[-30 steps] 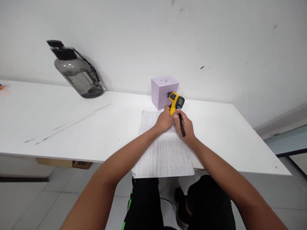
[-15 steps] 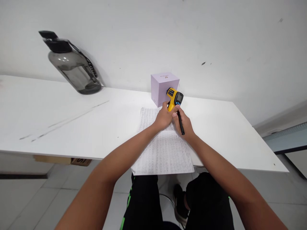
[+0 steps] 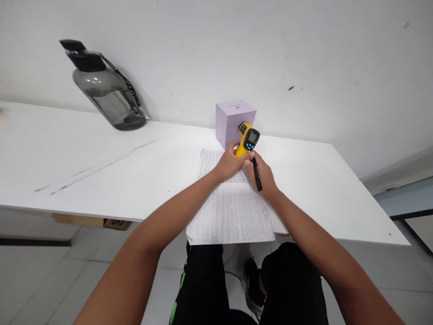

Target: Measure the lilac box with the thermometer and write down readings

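A yellow and black infrared thermometer (image 3: 248, 137) is upright in front of me, its small screen and blue buttons facing me. My left hand (image 3: 230, 161) is wrapped round its yellow handle. Close beside it, my right hand (image 3: 262, 174) grips a black pen (image 3: 257, 175) whose tip is hidden by the fingers. Both hands are over an open notebook (image 3: 232, 214) covered in handwriting, which overhangs the table's front edge. Just behind the thermometer stands a lilac box (image 3: 233, 117), partly covered by it.
On the left, a grey see-through water bottle (image 3: 110, 95) with a black lid stands near the wall. The white table (image 3: 118, 176) runs along the wall (image 3: 209, 49). Under it at the left is a cardboard box (image 3: 91, 221). My legs are below the front edge.
My left hand has turned the thermometer slightly, so its screen and buttons show more fully. The whole view has shifted a little. The pen is still in my right hand.
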Demonstrator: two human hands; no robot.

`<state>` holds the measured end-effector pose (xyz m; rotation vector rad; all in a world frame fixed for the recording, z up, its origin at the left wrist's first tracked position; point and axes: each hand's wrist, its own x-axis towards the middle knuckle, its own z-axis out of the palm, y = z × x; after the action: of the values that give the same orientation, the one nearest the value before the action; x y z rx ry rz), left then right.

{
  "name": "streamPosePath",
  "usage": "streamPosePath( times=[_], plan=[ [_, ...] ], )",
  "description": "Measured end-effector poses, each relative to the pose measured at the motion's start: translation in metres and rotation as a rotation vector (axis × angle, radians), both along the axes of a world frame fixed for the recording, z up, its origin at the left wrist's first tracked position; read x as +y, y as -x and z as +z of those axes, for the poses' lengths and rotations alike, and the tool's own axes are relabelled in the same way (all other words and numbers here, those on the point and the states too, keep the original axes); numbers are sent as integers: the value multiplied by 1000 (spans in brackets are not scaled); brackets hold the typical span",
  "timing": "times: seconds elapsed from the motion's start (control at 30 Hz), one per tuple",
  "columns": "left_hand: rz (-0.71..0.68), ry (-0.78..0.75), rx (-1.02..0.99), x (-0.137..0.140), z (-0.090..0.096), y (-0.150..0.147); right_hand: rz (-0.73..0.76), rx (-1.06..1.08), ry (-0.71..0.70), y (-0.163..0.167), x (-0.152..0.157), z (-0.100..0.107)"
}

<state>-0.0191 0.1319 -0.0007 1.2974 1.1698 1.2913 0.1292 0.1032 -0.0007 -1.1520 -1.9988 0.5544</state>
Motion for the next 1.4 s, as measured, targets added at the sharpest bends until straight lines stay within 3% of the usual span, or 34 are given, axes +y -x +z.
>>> streamPosePath(
  times=[0.17, 0.3, 0.47, 0.57, 0.67, 0.73, 0.8, 0.93, 1.4],
  plan=[
    [-40, -60, 47, 0, 6, 19, -21, -422, -44, -7, 3, -9],
    [-91, -14, 69, -3, 8, 18, -79, -538, -10, -21, 9, -8],
    [-83, 18, -27, -8, 7, 7, -120, -309, -88, -24, 5, 6],
    [-86, 17, -96, -6, 5, 5, 51, 0, -63, -11, -5, 9],
    [-90, 24, -98, -4, 4, 7, 283, 178, 118, 4, -14, 4],
    [-84, 14, -103, -3, 4, 7, 324, 190, 255, 10, -17, -1],
    [-90, 15, -112, -4, 4, 7, 256, 176, 323, 13, -17, -4],
    [-104, 40, -105, -8, 9, 6, 123, 116, 313, 14, -16, -3],
    [-101, 71, -118, -9, 14, 5, 155, 37, 319, 13, -15, -2]
  ],
)
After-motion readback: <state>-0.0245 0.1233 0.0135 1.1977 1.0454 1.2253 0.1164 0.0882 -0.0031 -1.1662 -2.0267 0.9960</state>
